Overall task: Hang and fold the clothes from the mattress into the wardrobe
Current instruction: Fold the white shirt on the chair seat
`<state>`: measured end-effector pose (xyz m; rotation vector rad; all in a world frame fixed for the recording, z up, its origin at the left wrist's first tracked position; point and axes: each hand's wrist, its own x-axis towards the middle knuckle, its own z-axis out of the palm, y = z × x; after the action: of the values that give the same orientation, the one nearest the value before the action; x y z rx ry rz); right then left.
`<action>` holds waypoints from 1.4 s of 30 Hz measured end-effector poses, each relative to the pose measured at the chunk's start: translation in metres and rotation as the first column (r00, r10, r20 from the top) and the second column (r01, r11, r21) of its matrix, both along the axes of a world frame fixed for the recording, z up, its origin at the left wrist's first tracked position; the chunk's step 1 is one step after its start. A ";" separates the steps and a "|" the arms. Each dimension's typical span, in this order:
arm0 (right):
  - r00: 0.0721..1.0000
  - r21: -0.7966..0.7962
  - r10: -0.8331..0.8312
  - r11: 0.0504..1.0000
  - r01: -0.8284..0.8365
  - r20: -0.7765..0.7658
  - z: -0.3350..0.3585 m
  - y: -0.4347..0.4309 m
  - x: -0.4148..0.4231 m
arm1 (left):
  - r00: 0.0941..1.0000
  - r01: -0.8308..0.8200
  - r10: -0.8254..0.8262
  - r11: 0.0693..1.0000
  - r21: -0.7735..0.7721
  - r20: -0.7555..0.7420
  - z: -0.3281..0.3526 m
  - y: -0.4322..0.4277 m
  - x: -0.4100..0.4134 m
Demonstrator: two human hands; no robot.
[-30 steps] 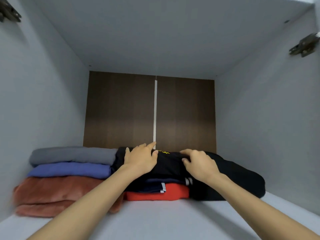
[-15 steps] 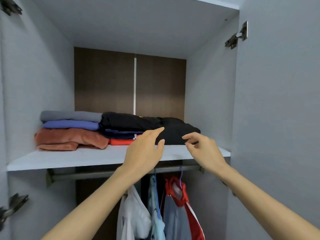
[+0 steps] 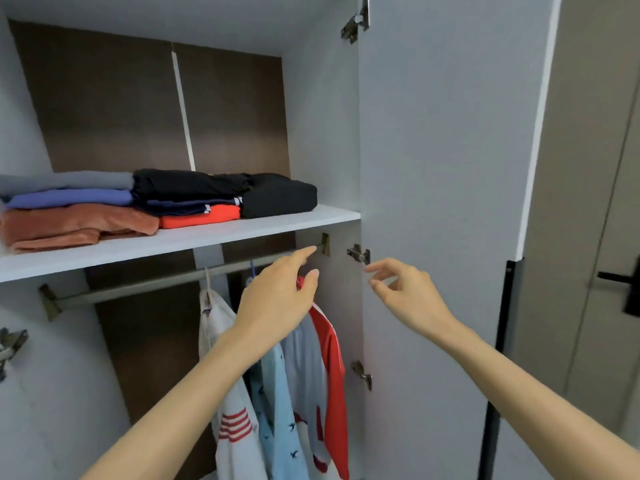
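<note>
Hovering below the shelf [image 3: 180, 242], left hand [image 3: 277, 301] has fingers loosely extended and holds nothing, in front of the rail [image 3: 138, 289] and the hanging shirts [image 3: 273, 420]; right hand [image 3: 407, 294] also holds nothing, fingers slack and slightly curled, before the open wardrobe door [image 3: 443, 168]. Folded clothes [image 3: 187, 183] sit on the shelf above and left of both hands, apart from them: black folded garment [image 3: 280, 197] at the right end, a black-navy-red stack [image 3: 197, 218] beside it, a grey-blue-rust stack [image 3: 65, 206] farthest left. White tags [image 3: 206, 209] on the navy piece [image 3: 173, 206] and a yellow mark [image 3: 210, 174] on the black top are too small to read.
</note>
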<state>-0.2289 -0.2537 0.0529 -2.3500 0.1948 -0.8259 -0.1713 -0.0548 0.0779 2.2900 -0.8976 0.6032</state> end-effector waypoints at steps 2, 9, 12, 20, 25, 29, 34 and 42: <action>0.999 0.030 -0.045 0.999 0.046 -0.027 -0.015 0.005 -0.034 | 0.998 0.058 -0.057 0.998 0.031 -0.033 -0.013 0.001 -0.021; 0.964 0.121 -0.247 0.959 0.258 -0.098 -0.069 -0.003 -0.171 | 0.965 0.252 -0.234 0.951 0.178 -0.117 -0.062 -0.028 -0.101; 0.926 0.157 -0.355 0.914 0.373 -0.130 -0.100 -0.020 -0.241 | 0.928 0.367 -0.339 0.902 0.229 -0.155 -0.087 -0.057 -0.145; 0.698 0.248 -0.650 0.653 0.715 -0.301 -0.203 -0.063 -0.466 | 0.671 0.733 -0.630 0.642 0.223 -0.392 -0.170 -0.172 -0.305; 0.508 0.251 -0.737 0.441 0.861 -0.446 -0.270 -0.077 -0.610 | 0.500 0.863 -0.683 0.440 0.247 -0.532 -0.229 -0.242 -0.429; 0.384 0.272 -0.730 0.274 0.922 -0.566 -0.331 -0.074 -0.716 | 0.407 0.913 -0.644 0.271 0.304 -0.648 -0.285 -0.286 -0.525; 0.271 0.339 -0.685 0.037 0.940 -0.676 -0.395 -0.047 -0.820 | 0.335 0.932 -0.593 0.096 0.349 -0.732 -0.343 -0.318 -0.631; 0.145 0.340 -0.569 -0.254 0.905 -0.810 -0.465 -0.022 -0.918 | 0.255 0.895 -0.529 -0.187 0.404 -0.809 -0.427 -0.354 -0.751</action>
<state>-1.1467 -0.2762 -0.4118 -0.9571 2.0503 -0.4813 -0.9220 -0.4088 -0.3487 1.7050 -2.5101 -1.1842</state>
